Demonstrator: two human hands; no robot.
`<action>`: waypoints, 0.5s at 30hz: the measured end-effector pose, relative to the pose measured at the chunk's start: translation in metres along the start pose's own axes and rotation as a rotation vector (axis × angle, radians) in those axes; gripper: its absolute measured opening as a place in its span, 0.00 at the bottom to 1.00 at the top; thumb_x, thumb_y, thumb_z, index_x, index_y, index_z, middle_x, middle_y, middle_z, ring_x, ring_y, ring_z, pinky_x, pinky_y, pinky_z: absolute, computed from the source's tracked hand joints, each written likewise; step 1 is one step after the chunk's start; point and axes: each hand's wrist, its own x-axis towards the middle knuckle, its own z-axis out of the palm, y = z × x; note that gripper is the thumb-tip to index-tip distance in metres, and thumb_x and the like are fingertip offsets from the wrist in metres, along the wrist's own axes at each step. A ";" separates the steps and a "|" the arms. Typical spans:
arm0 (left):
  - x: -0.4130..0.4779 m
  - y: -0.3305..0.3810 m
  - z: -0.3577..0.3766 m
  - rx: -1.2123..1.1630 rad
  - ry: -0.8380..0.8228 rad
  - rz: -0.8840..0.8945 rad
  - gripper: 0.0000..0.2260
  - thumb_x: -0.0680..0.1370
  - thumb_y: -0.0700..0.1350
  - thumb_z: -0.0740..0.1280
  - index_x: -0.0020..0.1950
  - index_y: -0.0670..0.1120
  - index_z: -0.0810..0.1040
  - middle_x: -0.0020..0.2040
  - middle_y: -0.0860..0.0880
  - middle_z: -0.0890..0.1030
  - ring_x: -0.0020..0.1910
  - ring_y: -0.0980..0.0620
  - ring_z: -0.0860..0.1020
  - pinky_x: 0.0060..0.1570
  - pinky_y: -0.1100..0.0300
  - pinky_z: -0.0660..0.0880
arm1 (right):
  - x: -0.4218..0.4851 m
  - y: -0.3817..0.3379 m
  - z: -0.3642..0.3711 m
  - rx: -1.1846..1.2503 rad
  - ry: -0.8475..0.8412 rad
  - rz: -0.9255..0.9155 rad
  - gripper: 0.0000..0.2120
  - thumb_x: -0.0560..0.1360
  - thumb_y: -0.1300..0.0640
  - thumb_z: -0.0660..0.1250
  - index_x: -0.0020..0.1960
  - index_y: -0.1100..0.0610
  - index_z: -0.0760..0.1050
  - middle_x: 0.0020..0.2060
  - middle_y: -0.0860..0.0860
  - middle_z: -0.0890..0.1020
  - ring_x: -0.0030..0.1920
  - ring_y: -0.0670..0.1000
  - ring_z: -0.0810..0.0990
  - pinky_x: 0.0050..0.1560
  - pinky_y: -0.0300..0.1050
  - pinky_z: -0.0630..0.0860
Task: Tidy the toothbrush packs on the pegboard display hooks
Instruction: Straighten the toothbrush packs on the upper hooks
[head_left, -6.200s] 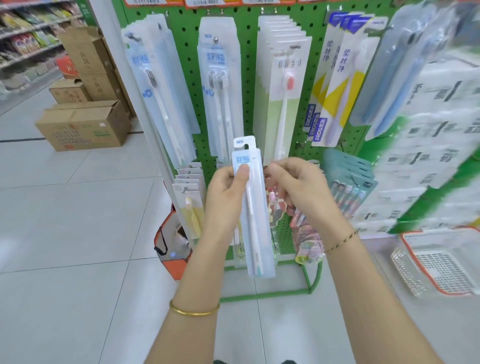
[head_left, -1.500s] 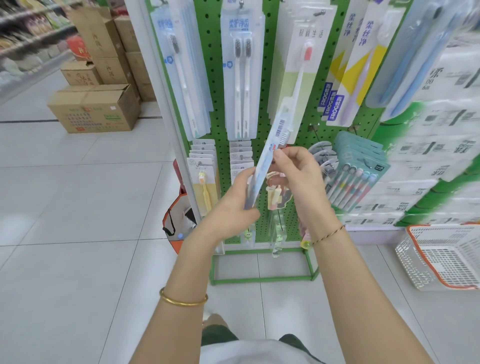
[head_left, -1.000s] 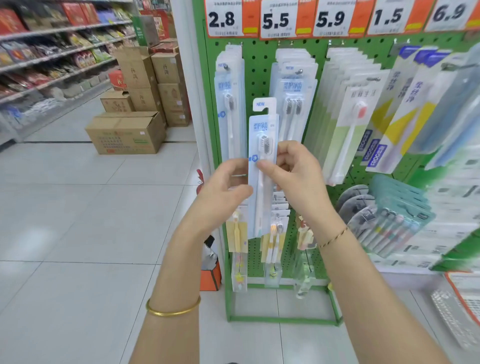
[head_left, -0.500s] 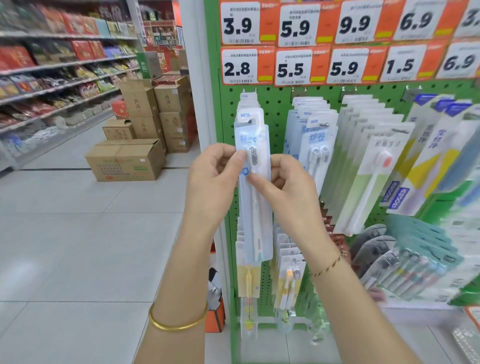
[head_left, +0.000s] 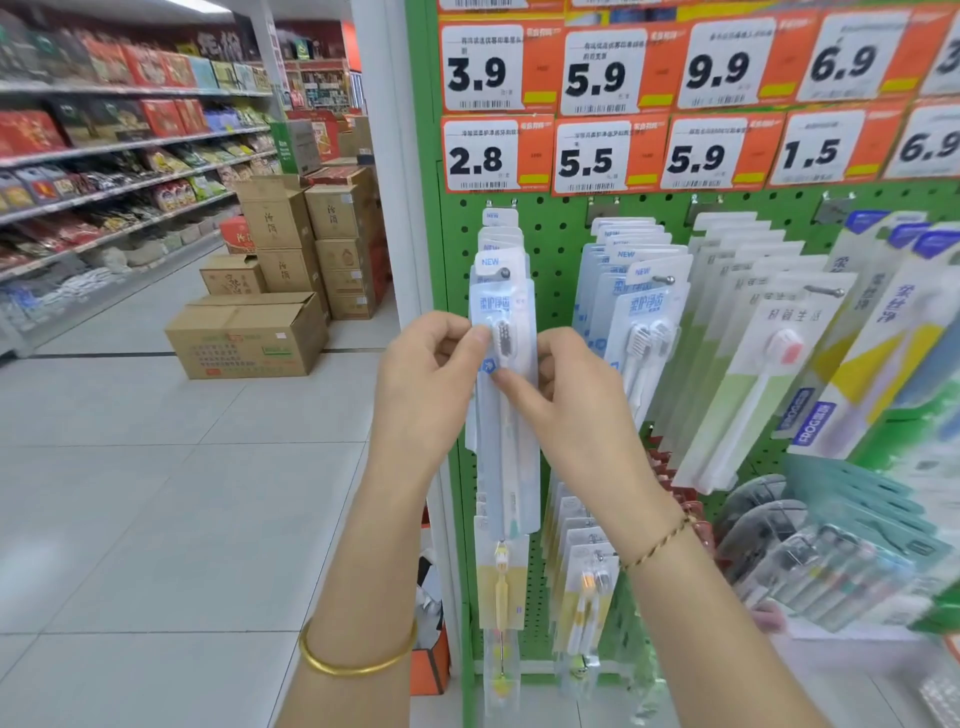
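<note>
A light blue single-toothbrush pack (head_left: 503, 332) hangs upright at the front of the leftmost hook (head_left: 504, 272) on the green pegboard (head_left: 556, 249), its hole at the hook's tip. My left hand (head_left: 423, 384) pinches its left edge between thumb and fingers. My right hand (head_left: 561, 389) pinches its right edge, thumb across the front just under the bristles. More packs of the same kind hang behind it. A row of twin-brush packs (head_left: 641, 312) hangs on the neighbouring hook to the right.
White-and-green packs (head_left: 763, 364) and yellow-blue packs (head_left: 883, 322) fill hooks further right. Small children's brush packs (head_left: 501, 587) hang below. Price tags (head_left: 608, 156) line the top. Stacked cardboard boxes (head_left: 249, 332) stand on the tiled aisle floor at left beside stocked shelves (head_left: 104, 156).
Both hands carried the pack up from waist height and leftward to the leftmost hook. It now sits against the stack with its hole at the hook tip.
</note>
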 end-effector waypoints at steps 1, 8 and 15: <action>0.002 0.000 0.000 0.005 0.004 -0.003 0.08 0.78 0.41 0.65 0.39 0.48 0.77 0.34 0.56 0.77 0.33 0.63 0.74 0.41 0.59 0.76 | 0.001 -0.002 -0.002 -0.037 -0.009 -0.001 0.15 0.76 0.47 0.66 0.50 0.58 0.69 0.39 0.53 0.76 0.40 0.53 0.75 0.41 0.51 0.74; 0.008 -0.001 0.006 0.031 0.003 -0.042 0.06 0.78 0.43 0.64 0.41 0.47 0.77 0.37 0.54 0.78 0.37 0.58 0.76 0.44 0.54 0.77 | 0.005 -0.030 -0.032 -0.245 0.075 -0.070 0.09 0.80 0.55 0.60 0.57 0.59 0.70 0.46 0.53 0.79 0.48 0.54 0.77 0.49 0.51 0.73; 0.010 0.000 0.002 0.045 -0.013 -0.072 0.07 0.78 0.44 0.65 0.41 0.47 0.77 0.37 0.54 0.78 0.38 0.57 0.76 0.47 0.53 0.77 | 0.060 -0.058 -0.056 -0.423 0.169 -0.225 0.13 0.77 0.66 0.58 0.57 0.57 0.76 0.53 0.53 0.80 0.54 0.55 0.77 0.53 0.50 0.74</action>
